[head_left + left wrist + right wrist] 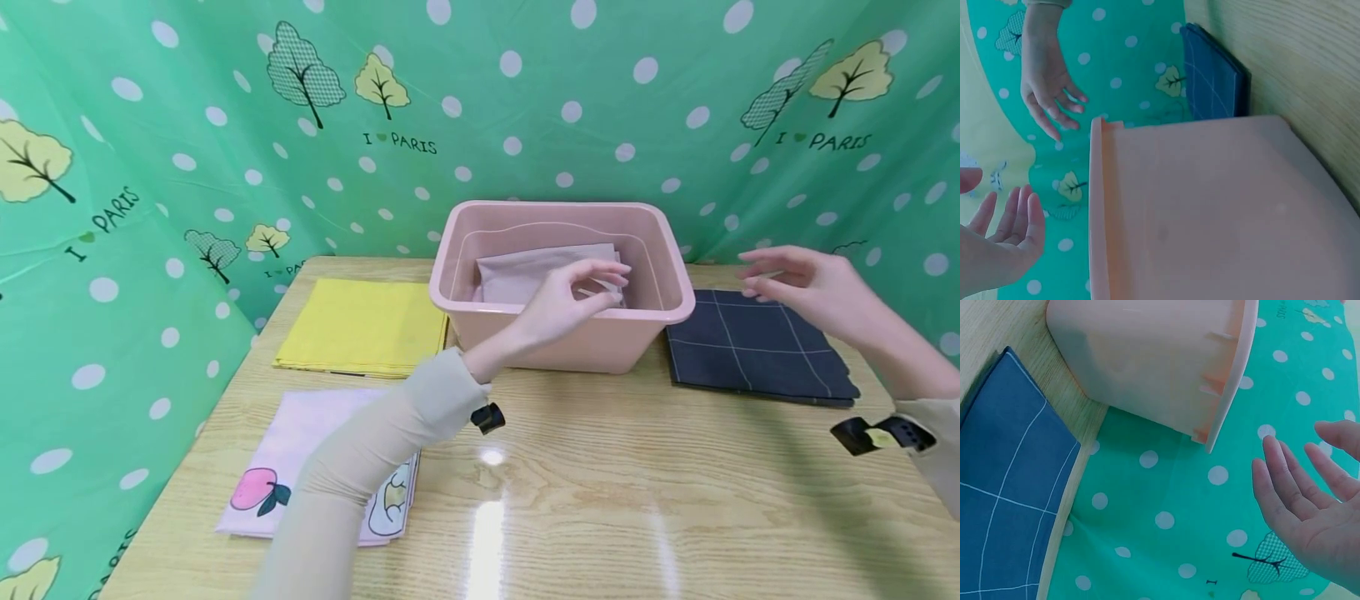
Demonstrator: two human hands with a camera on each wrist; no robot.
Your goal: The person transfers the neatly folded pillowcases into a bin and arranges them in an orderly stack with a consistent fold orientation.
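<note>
Bin [585,346] is smooth plastic w/ slight sheen, navy cloth [757,346] matt fabric, tbl [592,483] glossy wood-grain.

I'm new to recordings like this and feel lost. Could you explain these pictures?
There's no machine: you see a person's bare left hand and right hand. The widest picture is filmed from the head, the other two from each wrist. On the wooden table stands a pink bin with a folded grayish cloth inside. A yellow cloth and a pale printed cloth lie leftward; a dark checked cloth lies right. Neither hand holds anything: the left hangs over the bin, the right near the dark cloth.
</note>
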